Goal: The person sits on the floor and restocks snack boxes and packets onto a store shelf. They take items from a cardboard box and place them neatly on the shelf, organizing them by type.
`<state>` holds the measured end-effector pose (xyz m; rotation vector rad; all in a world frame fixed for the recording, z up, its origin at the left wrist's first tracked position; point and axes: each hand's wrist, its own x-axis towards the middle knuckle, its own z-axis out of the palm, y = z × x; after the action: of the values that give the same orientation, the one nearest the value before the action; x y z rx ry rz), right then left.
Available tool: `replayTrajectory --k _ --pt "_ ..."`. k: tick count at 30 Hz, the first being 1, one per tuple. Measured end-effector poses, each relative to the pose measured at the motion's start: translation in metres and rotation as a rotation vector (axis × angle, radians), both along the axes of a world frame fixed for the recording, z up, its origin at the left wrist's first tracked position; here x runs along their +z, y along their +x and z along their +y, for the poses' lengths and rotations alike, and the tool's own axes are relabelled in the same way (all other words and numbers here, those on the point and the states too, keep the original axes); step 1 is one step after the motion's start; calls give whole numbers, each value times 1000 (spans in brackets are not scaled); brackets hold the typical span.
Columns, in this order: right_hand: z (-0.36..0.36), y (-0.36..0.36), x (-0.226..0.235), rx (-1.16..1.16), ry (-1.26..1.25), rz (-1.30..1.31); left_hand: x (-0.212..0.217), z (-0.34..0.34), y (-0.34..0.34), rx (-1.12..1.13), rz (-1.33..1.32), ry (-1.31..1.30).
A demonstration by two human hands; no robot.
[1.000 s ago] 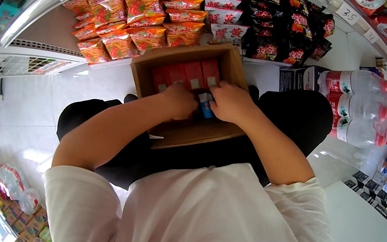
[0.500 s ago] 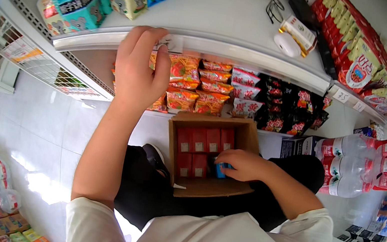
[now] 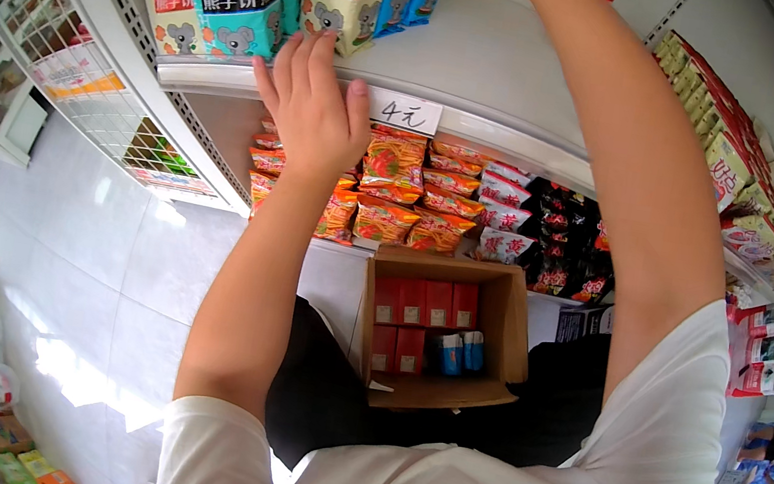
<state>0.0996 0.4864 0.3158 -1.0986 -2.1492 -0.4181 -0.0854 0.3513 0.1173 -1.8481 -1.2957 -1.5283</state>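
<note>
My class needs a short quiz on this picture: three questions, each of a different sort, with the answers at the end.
1. Multiple choice: which is nearest the left hand?
A) the tiled floor
B) the upper shelf's front edge
C) the plastic bottles

2. True or false: the cardboard box is closed.

3. Put these packets below that shelf in order, left to right: black packets, orange packets, white packets.

Key:
1. B.
2. False; it is open, showing red boxes and blue items inside.
3. Orange, white, black.
</note>
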Motion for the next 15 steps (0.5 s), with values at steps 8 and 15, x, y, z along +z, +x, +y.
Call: replayTrajectory --k 8,15 --pt "5 -67 16 88 -907 51 4 -7 -19 139 50 -58" --pt "-38 -55 38 18 -900 -45 5 -9 -12 51 9 -47"
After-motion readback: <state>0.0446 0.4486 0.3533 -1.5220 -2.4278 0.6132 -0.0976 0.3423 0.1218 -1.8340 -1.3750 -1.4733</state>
